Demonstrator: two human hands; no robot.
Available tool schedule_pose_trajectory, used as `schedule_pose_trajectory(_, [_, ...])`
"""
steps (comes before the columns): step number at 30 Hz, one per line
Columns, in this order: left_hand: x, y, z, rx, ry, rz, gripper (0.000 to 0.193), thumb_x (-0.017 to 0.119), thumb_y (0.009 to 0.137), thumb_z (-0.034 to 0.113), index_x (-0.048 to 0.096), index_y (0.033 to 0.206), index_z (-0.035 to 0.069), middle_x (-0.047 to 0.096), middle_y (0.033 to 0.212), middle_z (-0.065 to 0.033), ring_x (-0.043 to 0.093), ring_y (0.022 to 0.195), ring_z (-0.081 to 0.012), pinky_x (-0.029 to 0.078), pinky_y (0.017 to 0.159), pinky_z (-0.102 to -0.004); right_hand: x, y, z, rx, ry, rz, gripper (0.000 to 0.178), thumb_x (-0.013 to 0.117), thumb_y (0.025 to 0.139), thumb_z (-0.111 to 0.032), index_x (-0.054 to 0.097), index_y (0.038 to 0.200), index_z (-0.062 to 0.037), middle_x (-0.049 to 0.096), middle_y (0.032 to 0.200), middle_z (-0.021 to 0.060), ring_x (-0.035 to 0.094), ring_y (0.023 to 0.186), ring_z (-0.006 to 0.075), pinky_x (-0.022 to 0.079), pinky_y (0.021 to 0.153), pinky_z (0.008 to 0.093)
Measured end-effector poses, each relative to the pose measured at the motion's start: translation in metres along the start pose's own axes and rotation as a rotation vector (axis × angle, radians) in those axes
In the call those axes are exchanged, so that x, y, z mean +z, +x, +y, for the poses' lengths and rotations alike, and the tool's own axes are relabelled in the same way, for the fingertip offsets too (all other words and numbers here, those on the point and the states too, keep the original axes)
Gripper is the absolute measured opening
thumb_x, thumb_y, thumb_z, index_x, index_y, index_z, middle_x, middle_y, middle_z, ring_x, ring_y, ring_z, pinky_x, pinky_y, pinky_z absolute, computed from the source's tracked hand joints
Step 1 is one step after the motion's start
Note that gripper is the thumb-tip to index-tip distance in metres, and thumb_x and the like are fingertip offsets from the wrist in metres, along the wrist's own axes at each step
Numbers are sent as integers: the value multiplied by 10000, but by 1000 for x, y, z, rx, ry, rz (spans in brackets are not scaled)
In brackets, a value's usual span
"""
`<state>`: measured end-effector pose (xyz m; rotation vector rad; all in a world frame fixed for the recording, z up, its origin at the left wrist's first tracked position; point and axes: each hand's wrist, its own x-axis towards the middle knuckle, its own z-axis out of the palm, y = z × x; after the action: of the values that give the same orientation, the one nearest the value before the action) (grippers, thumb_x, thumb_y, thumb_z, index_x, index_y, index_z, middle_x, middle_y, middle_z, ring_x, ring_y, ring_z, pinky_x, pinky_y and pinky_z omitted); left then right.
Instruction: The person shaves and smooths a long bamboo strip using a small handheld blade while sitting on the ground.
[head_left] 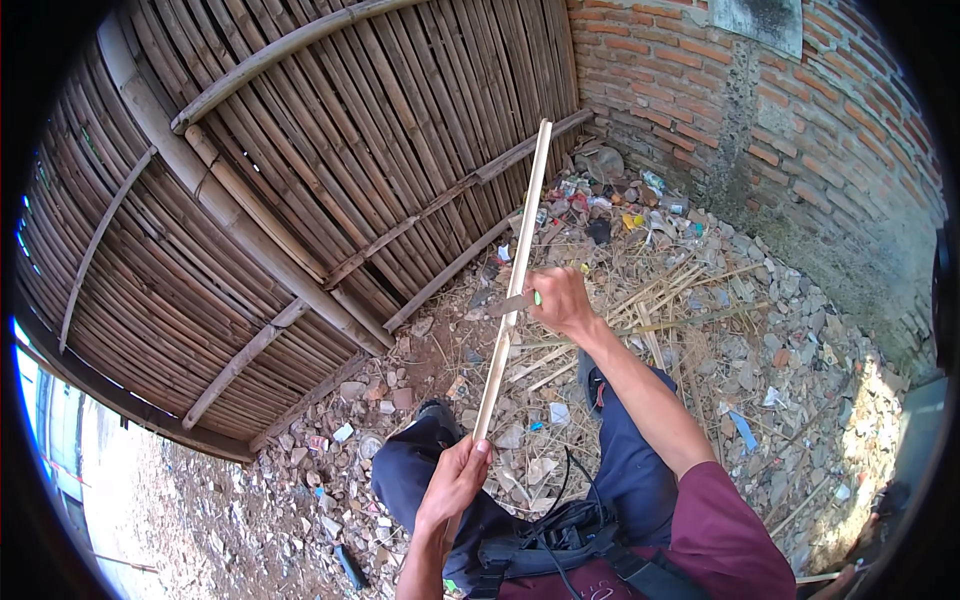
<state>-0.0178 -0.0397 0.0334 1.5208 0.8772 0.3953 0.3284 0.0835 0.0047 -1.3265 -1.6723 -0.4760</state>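
A long, pale split bamboo strip [528, 215] slants away from me, its hollow inner face showing. My left hand [456, 482] is closed around its near end, just above my left thigh. Farther up, my right hand [562, 300] grips a knife [508, 305] with a bit of bright green at the handle. The knife's blade lies across the strip near its middle and touches it. Most of the handle is hidden in my fist. My bent legs in dark blue trousers frame the lower part of the strip.
A bamboo-slat wall [330, 150] with pole rails rises at the left. A brick wall [800, 150] stands at the right. Stones and litter cover the ground, with loose bamboo strips [650, 310] beyond my right knee. A black cord [570, 475] hangs at my waist.
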Motion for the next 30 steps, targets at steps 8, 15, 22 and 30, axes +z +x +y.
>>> schedule_pose_trajectory(8, [-1,-35,-8,-67,-56,-12,363,483,1166,354,541,934,81,419,642,74,360,547,-33,290,486,-249,-25,16,27,189,-102,123,204,573,921,-134,759,837,-137,665,571,92,585,430,172,464,442,391])
schedule_pose_trajectory(15, [-7,-41,-18,-64,-16,52,363,497,1163,325,560,924,59,443,631,58,387,563,-45,306,505,-266,-12,8,21,299,-29,-40,149,620,843,-111,767,859,-95,684,631,174,727,613,329,549,596,460])
schedule_pose_trajectory(22, [-6,-47,-15,-84,34,35,354,492,1163,301,560,919,54,437,634,56,380,576,-47,309,516,-272,-35,16,31,146,-70,-76,126,634,863,-106,756,835,-113,716,667,150,723,586,286,542,552,437])
schedule_pose_trajectory(30, [1,-42,-22,-37,80,15,370,492,1164,337,559,925,63,433,655,73,385,577,-30,312,508,-238,-32,10,32,28,-167,-92,147,699,780,-170,685,682,-62,682,627,157,688,536,295,532,528,438])
